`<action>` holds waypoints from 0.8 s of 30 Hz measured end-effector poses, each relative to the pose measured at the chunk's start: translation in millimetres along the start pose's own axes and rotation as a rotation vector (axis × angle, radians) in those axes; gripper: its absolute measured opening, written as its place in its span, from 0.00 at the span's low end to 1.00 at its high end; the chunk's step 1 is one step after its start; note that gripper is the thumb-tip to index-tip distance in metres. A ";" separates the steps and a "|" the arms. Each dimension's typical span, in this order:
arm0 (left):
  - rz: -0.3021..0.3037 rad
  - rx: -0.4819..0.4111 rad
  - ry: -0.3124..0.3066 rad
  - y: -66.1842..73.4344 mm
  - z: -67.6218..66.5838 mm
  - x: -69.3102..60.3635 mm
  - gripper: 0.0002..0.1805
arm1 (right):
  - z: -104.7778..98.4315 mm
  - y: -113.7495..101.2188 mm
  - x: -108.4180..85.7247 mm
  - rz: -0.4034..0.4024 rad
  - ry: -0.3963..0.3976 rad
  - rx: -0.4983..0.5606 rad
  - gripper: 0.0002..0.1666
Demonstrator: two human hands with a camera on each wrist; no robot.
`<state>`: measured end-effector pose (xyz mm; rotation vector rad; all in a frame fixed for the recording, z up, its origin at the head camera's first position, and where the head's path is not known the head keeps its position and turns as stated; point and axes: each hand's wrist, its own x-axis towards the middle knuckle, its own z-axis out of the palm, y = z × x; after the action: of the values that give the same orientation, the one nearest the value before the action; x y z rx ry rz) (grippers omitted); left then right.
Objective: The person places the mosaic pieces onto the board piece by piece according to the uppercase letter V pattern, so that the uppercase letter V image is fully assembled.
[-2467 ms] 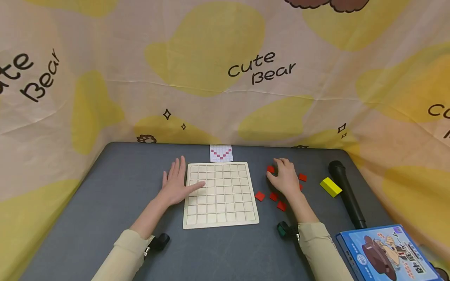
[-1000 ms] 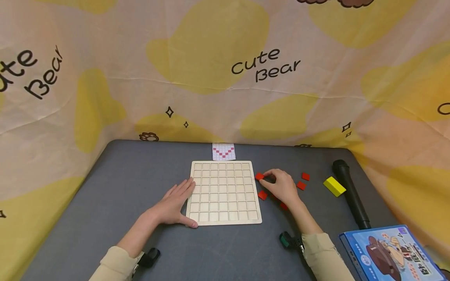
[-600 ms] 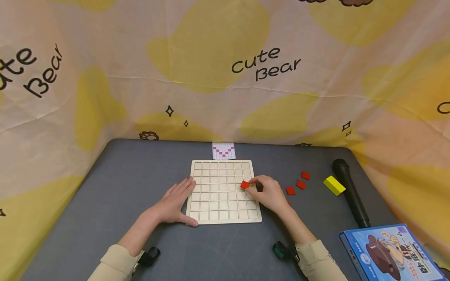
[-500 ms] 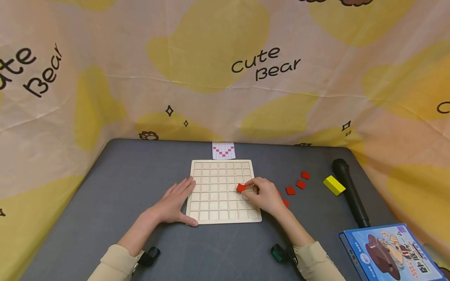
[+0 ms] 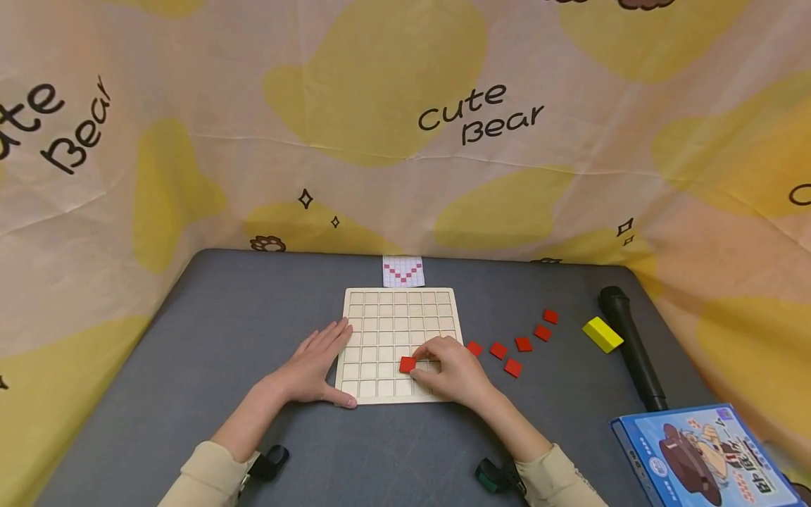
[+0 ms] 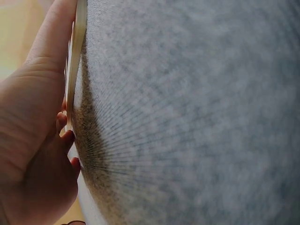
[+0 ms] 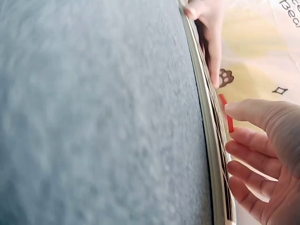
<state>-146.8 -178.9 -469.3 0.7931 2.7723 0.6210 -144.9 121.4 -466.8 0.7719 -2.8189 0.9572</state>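
Observation:
A pale wooden grid board (image 5: pixel 374 303) lies flat on the grey table. My left hand (image 5: pixel 310 366) rests along its left side with straight fingers, the thumb at the near left corner; the left wrist view shows this hand (image 6: pixel 37 122) against the board's edge (image 6: pixel 77 56). Over the lower middle of the grid, my right hand (image 5: pixel 453 370) pinches a red square tile (image 5: pixel 407 365) between thumb and finger. In the right wrist view that tile (image 7: pixel 228 117) stands tilted just off the board's surface. Several loose red tiles (image 5: pixel 523 344) lie right of the board.
A small card (image 5: pixel 403 272) with a red V pattern on a grid lies behind the board. To the right are a yellow block (image 5: pixel 602 335), a black microphone (image 5: pixel 633 352) and a blue box (image 5: pixel 703 458). A printed cloth (image 5: pixel 374 105) hangs behind the table (image 5: pixel 241 310).
My right hand has picked a red tile from the right and carried it left over the board. My left hand has slid down to the board's near left corner, then stayed still.

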 end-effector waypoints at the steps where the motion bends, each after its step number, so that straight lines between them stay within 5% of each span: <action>1: 0.002 -0.001 0.002 -0.2 0.0 0.2 0.71 | 0.8 -0.7 0.3 -0.006 -0.006 -0.007 0.10; 24: -0.006 -0.019 -0.007 -4.3 3.3 2.3 0.73 | 4.7 2.0 -1.5 -0.089 -0.009 0.012 0.13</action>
<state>-149.7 -179.8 -474.3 0.7812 2.7576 0.6414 -144.1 120.7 -472.1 0.8968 -2.7624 0.9610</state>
